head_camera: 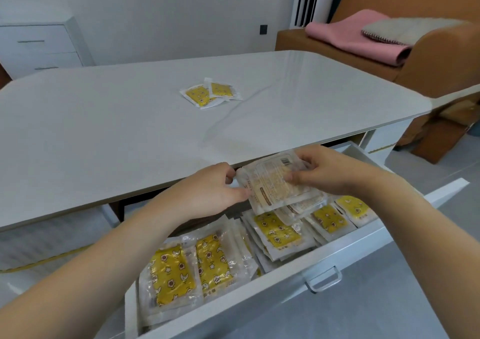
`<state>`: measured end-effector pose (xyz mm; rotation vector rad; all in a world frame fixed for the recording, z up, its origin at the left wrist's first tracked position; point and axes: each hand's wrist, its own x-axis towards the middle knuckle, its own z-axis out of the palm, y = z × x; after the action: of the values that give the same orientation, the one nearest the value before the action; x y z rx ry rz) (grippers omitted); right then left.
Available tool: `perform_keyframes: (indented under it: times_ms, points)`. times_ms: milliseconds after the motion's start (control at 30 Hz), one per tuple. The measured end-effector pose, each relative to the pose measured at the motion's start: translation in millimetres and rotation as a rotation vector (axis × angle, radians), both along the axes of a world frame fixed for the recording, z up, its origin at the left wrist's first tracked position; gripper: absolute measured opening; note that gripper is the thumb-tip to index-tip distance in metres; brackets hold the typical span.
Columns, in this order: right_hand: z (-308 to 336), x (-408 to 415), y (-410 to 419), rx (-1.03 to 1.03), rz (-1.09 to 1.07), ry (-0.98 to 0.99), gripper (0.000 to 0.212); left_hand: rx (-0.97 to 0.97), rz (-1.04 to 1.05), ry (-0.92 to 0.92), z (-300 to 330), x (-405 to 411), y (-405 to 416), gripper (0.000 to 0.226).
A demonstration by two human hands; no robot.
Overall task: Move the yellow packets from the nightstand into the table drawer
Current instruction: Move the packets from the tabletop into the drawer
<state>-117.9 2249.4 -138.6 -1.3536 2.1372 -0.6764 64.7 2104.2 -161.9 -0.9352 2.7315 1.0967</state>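
1. While both hands hover over the open drawer (pixel 337 250), they share a small stack of packets (pixel 279 185), printed backs up, just under the table (pixel 130 120) edge.
2. The left hand (pixel 207 190) pinches the stack's left corner between thumb and curled fingers; the right hand (pixel 327 169) grips its right side, thumb on top and fingers wrapped behind.
3. Below the stack, the drawer already holds many yellow packets: two upright rows near the front left (pixel 187 268) and flatter piles toward the right (pixel 330 219).
4. Judging by this, the step in hand is placing, with the stack carried to the drawer but not yet set down.
5. Next, the stack probably needs lowering onto the right-hand piles, kept level so nothing slides out, before the fingers let go.
6. Two more packets (pixel 210 94) lie overlapping on the tabletop, well apart from the hands, so they likely still need collecting.
7. A white nightstand (pixel 39 47) stands by the far wall; I cannot tell whether any packets remain on it.
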Motion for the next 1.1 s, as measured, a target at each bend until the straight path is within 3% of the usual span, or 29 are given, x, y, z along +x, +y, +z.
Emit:
perform_keyframes:
  times_ms: [200, 300, 367, 500, 567, 700, 800, 933, 1100]
  points:
    - [13, -35, 27, -0.046, -0.043, -0.091, 0.019, 0.150, 0.035, 0.266, 0, -46, 27, 0.040]
    - [15, -61, 39, -0.089, -0.080, -0.111, 0.022, 0.191, 0.009, 0.305, 9, -71, 41, 0.016]
    - [14, -86, 50, -0.112, -0.115, -0.082, 0.017, 0.164, -0.004, 0.311, 15, -87, 47, 0.015]
    - [14, -136, 66, -0.068, -0.247, 0.167, 0.026, 0.051, -0.019, 0.319, 22, -109, 53, 0.006]
    - [12, -153, 72, -0.024, -0.256, 0.353, 0.029, 0.006, -0.020, 0.309, 18, -116, 55, 0.013]
    - [0, -166, 83, 0.112, -0.137, 0.644, 0.030, 0.003, -0.048, 0.306, 6, -127, 58, 0.019]
    - [-23, -161, 91, 0.364, 0.001, 0.724, 0.018, -0.026, -0.076, 0.304, -5, -135, 64, 0.027]
    - [-49, -167, 97, 0.610, -0.012, 0.580, 0.010, -0.144, -0.118, 0.380, -20, -150, 72, 0.023]
    - [-35, -179, 94, 0.565, -0.106, 0.181, 0.019, -0.379, -0.343, 0.557, -41, -173, 77, 0.033]
